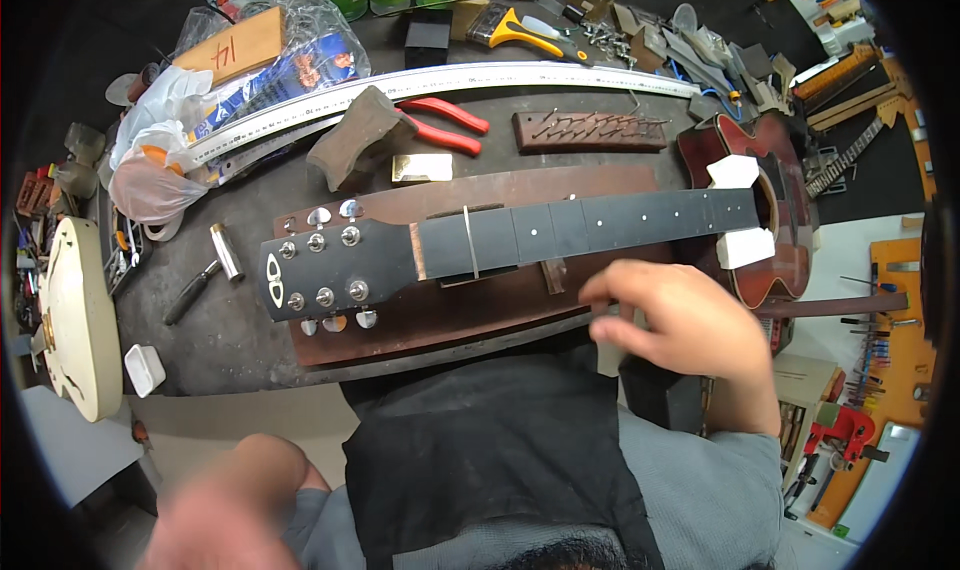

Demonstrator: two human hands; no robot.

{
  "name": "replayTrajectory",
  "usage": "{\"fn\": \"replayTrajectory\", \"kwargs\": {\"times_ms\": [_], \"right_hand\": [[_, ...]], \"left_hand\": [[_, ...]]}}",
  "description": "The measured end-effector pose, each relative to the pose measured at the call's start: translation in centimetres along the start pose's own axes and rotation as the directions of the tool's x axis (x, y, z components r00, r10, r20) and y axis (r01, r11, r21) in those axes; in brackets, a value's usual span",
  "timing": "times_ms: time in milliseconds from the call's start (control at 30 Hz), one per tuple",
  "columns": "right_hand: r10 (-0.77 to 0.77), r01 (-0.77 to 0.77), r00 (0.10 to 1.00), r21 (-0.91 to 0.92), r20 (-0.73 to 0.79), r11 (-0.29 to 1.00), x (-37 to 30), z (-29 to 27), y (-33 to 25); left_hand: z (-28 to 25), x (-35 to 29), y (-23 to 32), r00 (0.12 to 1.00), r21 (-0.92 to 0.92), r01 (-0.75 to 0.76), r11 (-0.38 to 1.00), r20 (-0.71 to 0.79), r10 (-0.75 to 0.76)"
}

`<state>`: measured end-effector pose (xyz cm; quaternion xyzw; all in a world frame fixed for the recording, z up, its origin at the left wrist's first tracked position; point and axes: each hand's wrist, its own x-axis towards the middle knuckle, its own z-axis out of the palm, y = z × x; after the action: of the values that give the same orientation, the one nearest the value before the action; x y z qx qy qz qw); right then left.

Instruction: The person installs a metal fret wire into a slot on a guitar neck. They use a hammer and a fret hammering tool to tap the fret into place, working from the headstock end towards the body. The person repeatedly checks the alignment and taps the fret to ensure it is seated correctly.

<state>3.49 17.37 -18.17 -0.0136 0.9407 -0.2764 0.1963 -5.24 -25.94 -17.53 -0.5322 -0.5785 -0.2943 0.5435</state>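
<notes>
My right hand (685, 310) hovers at the near side of the bench by the guitar neck (580, 228), its fingers loosely bent and apart with nothing between them. The neck has a dark fretboard, a black headstock (335, 265) with metal tuners, and a pale band around it near the nut. It runs from the headstock at left to the red guitar body (795, 210) at right, where white blocks (746, 248) sit beside the fretboard. Under the neck is a brown board (400, 340). My left hand (215, 525) is a blur at the lower left, away from the bench, fingers unreadable.
Behind the neck lie red-handled pliers (440, 130), a worn block (360, 135), a small brass-coloured block (422, 168), a rack of thin tools (590, 130) and a long ruler (480, 76). A hammer (225, 253) rests at left, near a cream guitar body (82, 320).
</notes>
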Motion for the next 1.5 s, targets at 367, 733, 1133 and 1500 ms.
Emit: {"fn": "replayTrajectory", "kwargs": {"times_ms": [367, 733, 1133, 1500], "right_hand": [[-0.066, -0.260, 0.724, -0.359, -0.687, 0.896, 3.7, 10.7, 6.9], [-0.188, -0.149, 0.763, -0.452, -0.618, 0.879, 4.7, 10.9, 9.3], [-0.398, 0.461, 0.857, 0.141, -0.327, 0.876, 3.6, 0.4, -2.0], [-0.635, 0.676, 0.690, -0.004, -0.348, 0.737, 10.4, 1.6, -2.0]], "left_hand": [[2.1, -13.2, -3.8, 0.730, 0.434, 0.592, 0.679, 0.067, -0.680], [1.4, -17.5, -7.7, 0.014, 0.806, 0.458, 0.375, 0.415, -0.910], [1.0, -10.6, -8.8, 0.153, 0.034, 0.985, 0.167, 0.260, -0.953], [10.6, 2.2, -3.6, 0.721, 0.000, 0.421, 0.907, 0.607, -0.334]]}}
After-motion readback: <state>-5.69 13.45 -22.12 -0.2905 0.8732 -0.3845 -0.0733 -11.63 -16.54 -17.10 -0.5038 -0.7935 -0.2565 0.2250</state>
